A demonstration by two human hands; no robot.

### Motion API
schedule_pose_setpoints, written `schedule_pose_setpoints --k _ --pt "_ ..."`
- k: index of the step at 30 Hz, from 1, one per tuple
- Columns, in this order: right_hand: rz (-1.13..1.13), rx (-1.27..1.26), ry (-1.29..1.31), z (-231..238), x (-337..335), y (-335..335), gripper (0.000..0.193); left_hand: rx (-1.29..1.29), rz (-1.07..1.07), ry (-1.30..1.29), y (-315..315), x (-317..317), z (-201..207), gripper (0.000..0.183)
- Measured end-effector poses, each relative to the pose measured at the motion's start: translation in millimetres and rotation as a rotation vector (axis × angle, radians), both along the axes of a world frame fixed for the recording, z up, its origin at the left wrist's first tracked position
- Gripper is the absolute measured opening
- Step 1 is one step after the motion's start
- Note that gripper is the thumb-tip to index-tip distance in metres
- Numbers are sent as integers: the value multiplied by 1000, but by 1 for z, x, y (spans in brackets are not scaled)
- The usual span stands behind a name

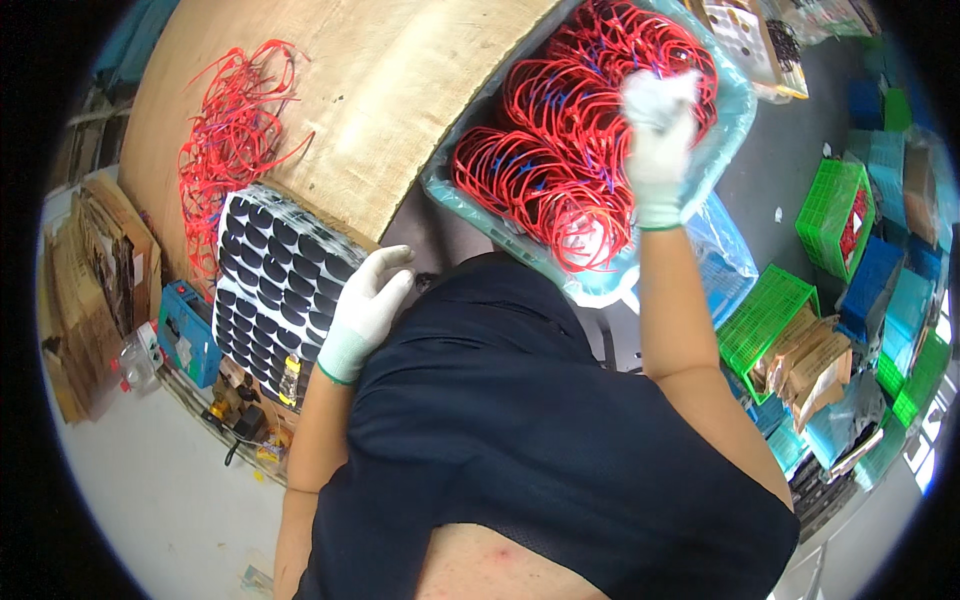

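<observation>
My left hand [372, 298], in a white glove with a greenish cuff, has its fingers stretched out and holds nothing. It is at the right edge of a white sheet [262, 290] covered with rows of black rounded pieces. My right hand [662, 130], gloved the same way, is over a light-blue lined bin [738, 118] full of looped bundles of red wires [570, 110]. Motion smears its fingers, so whether it grips any wires cannot be seen. A loose tangle of red wires [235, 125] lies on the wooden table [370, 80].
Green crates [768, 318] and blue crates stand on the floor to the right, one holding folded cardboard [815, 365]. At the left are stacked cardboard sheets [95, 290], a blue case [187, 330] and a plastic bottle [140, 355]. A yellow-capped small bottle [290, 380] is by the sheet.
</observation>
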State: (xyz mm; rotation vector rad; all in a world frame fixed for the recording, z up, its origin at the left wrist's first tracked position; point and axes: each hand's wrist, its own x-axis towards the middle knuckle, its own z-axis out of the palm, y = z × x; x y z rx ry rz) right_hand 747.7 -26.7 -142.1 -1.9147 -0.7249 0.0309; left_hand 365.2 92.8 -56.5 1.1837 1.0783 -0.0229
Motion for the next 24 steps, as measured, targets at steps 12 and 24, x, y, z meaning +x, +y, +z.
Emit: schedule_pose_setpoints --k 12,24 --pt "586 -1100 -541 -90 -76 140 26 168 322 107 -36 -83 -5 39" --pt "1171 -1396 67 -163 -78 190 58 -12 665 208 -91 -129 -15 40"
